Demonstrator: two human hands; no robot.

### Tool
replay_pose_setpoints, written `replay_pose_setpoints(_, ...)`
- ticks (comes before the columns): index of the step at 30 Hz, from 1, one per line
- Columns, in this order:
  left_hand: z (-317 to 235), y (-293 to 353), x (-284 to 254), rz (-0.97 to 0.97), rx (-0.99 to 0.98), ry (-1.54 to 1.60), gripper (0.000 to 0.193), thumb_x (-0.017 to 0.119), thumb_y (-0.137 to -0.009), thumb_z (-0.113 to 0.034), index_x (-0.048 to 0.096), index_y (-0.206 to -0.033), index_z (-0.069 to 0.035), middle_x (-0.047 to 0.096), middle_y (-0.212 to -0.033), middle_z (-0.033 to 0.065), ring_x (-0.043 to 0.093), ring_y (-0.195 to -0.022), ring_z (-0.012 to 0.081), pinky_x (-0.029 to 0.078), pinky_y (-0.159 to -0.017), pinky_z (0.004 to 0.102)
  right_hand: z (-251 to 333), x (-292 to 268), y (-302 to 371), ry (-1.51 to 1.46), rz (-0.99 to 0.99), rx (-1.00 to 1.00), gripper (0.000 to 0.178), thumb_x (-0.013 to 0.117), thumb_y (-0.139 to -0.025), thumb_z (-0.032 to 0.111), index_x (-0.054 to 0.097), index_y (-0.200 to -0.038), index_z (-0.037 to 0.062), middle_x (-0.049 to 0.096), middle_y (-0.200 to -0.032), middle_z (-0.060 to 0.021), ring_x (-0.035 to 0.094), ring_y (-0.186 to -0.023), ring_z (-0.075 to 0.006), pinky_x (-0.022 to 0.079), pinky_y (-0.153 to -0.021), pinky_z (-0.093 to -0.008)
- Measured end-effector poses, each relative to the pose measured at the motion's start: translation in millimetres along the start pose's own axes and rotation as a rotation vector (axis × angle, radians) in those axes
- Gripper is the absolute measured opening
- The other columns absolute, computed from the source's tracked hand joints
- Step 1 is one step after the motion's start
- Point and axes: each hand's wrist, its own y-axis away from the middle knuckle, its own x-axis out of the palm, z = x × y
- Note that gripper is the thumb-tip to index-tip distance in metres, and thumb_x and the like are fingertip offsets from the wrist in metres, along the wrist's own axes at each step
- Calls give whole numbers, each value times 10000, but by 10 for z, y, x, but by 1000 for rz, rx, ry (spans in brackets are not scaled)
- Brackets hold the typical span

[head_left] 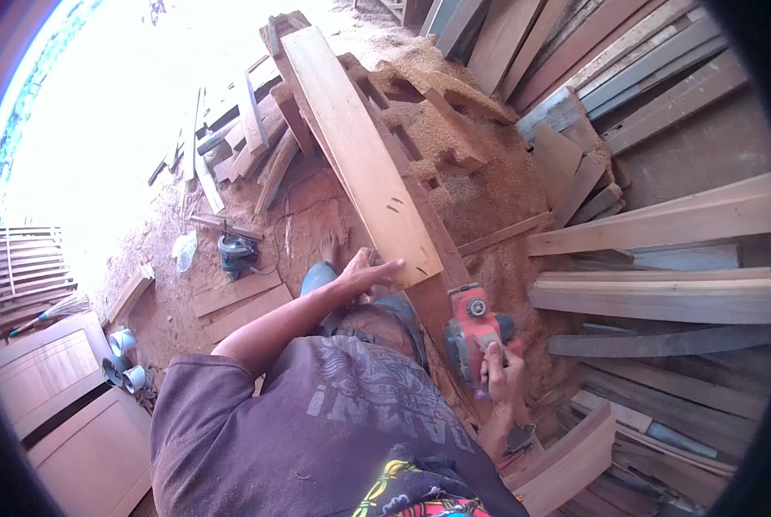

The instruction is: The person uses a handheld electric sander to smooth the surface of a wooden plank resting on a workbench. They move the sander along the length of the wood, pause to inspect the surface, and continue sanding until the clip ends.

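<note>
A long pale wooden board (360,146) lies on a narrow beam that runs away from me, with a few dark marks near its near end. My left hand (373,274) grips the left edge of that end, its thumb over the top face and its other fingers partly hidden at the side. Just beyond the board's near end, to the right, stands a red and grey electric planer (476,332). Its handle is in my right hand (502,370), the fingers wrapped round it. The planer appears to sit on the beam, apart from the board.
Sawdust (497,194) heaps around a slotted wooden frame right of the beam. Stacked planks (661,293) crowd the right side. On the left floor are a dark green power tool (237,253), a clear plastic bag (184,252), offcuts and panelled doors (49,370). A cord trails near my foot.
</note>
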Motion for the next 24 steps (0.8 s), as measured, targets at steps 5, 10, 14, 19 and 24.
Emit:
replay_pose_setpoints(5, 65, -180, 57, 25, 83, 132, 843, 848, -877, -553, 504, -1431, -19, 732, -1202, 125, 711, -1018, 211, 525, -742, 361, -142, 62, 15, -60, 28, -7, 562, 620, -1069, 529, 710, -927, -7, 573, -664, 15, 515, -540, -76, 402, -483, -277)
replay_pose_setpoints(10, -12, -12, 63, 58, 123, 193, 645, 857, -867, -548, 681, -1280, -84, 741, -1161, 70, 659, -943, 156, 496, -725, 354, -232, 87, -9, -116, 41, 25, 537, 627, -1065, 509, 708, -941, -7, 573, -664, 2, 526, -541, -87, 420, -488, -280)
replay_pose_setpoints(14, 100, 216, -112, -145, 70, 41, 702, 875, -825, -549, 678, -1269, -42, 738, -1111, 96, 662, -949, 164, 515, -739, 367, -345, 88, -35, -108, 75, 25, 532, 630, -1061, 510, 707, -953, -6, 579, -672, -2, 538, -547, -91, 439, -498, -271)
replay_pose_setpoints(19, 38, 754, -263, -594, 172, -384, 807, 858, -759, -609, 590, -1156, 40, 688, -1081, 187, 679, -986, 322, 539, -880, 452, -235, 45, -205, 391, -93, -144, 429, 671, -1044, 392, 728, -991, -30, 698, -751, -117, 690, -692, -248, 545, -661, -372)
replay_pose_setpoints(24, 46, 787, -303, -634, 243, -490, 716, 840, -755, -571, 541, -1049, 9, 659, -1076, 225, 681, -1031, 398, 525, -893, 506, 707, 903, -494, 462, -118, -625, 357, 689, -1024, 347, 747, -1084, 0, 756, -1005, -224, 742, -931, -404, 567, -858, -447)
